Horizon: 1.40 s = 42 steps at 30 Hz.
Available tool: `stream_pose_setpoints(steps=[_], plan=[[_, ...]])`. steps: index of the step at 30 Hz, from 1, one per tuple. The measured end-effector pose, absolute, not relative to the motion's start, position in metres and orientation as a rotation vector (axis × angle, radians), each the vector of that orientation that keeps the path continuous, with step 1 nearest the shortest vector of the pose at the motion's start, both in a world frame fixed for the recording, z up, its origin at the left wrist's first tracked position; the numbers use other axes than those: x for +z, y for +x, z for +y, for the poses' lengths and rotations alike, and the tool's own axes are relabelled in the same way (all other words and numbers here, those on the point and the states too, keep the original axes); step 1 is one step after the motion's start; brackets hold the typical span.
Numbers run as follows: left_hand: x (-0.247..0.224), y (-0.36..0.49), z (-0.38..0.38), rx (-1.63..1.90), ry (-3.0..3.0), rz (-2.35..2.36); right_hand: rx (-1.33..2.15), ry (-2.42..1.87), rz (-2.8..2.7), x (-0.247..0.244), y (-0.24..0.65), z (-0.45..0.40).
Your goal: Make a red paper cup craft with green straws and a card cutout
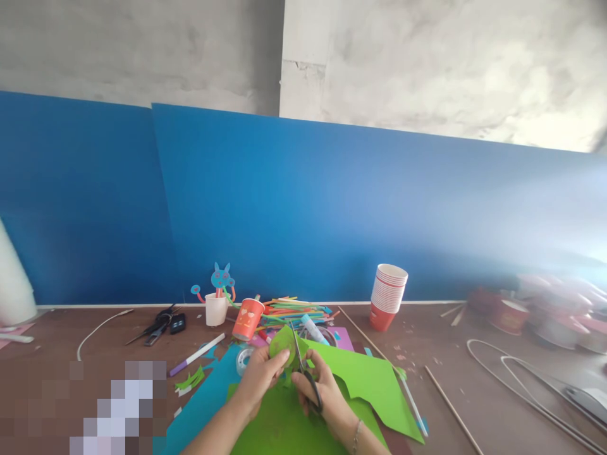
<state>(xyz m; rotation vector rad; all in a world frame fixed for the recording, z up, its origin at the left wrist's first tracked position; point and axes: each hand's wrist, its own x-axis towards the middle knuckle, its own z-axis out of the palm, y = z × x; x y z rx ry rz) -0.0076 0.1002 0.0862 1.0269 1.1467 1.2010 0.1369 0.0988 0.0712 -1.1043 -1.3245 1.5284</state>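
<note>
My left hand (263, 374) pinches a small piece of green paper (281, 342) with a rounded outline. In my right hand (320, 385) is a pair of scissors (312, 387), fingers through the dark handles. The blades point up and away, along the right side of the green piece; whether they are parted I cannot tell. Below both hands lies a large green sheet (279, 422), and another green sheet (365, 373) with a wavy cut edge lies to the right. Blue paper (203, 407) shows under them on the left.
Behind my hands lie colored sticks (296, 311), a glue stick (313, 330) and a tape roll (243, 360). A red cup (248, 320), a white cup with a blue paper figure (217, 309) and stacked paper cups (389, 294) stand farther back. A marker (196, 355) lies left, a wooden stick (453, 409) right.
</note>
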Motion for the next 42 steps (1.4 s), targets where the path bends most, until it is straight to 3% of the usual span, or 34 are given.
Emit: stream_pose_setpoints(steps=[42], plan=[[0.0856, -0.0123, 0.1022, 1.178, 1.011, 1.091, 1.537, -1.18, -1.345, 0.0728, 0.1385, 0.1004]])
